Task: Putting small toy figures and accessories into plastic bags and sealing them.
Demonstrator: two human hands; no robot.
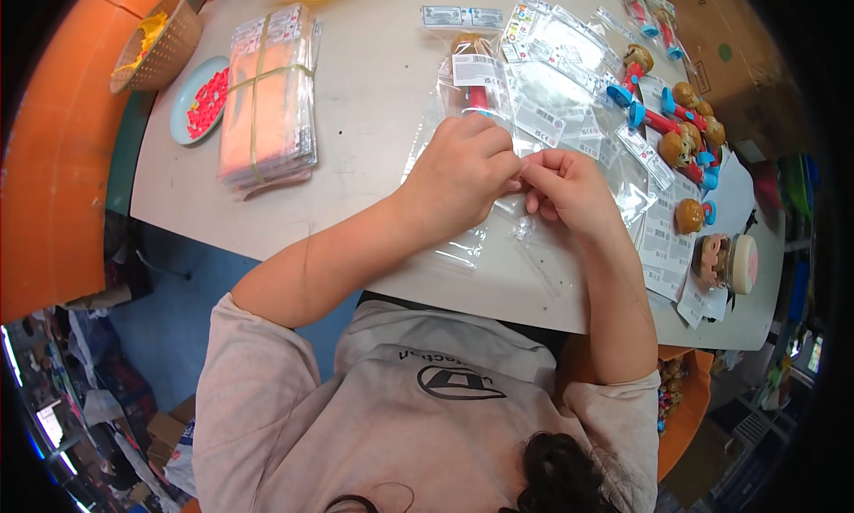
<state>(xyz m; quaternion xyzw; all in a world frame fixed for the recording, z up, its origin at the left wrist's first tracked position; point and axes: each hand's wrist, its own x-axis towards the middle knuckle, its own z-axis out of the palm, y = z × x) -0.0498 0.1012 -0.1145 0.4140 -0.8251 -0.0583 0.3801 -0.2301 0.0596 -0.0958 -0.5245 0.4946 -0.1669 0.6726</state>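
Pinching | left hand (463,166), right hand (567,188): fingertips closed together, can't tell on what | risk: clear bag (447,113) may tear if tugged.

Even, fairly bright light is washing over the white tabletop (374,95), and the clear plastic bags (569,61) are throwing back patches of white glare. Below, the blue floor (213,282) is sitting dimmer. Fisheye distortion is bowing the tabletop's edges, black is swallowing the corners, and the lower-left clutter (98,415) is looking soft.
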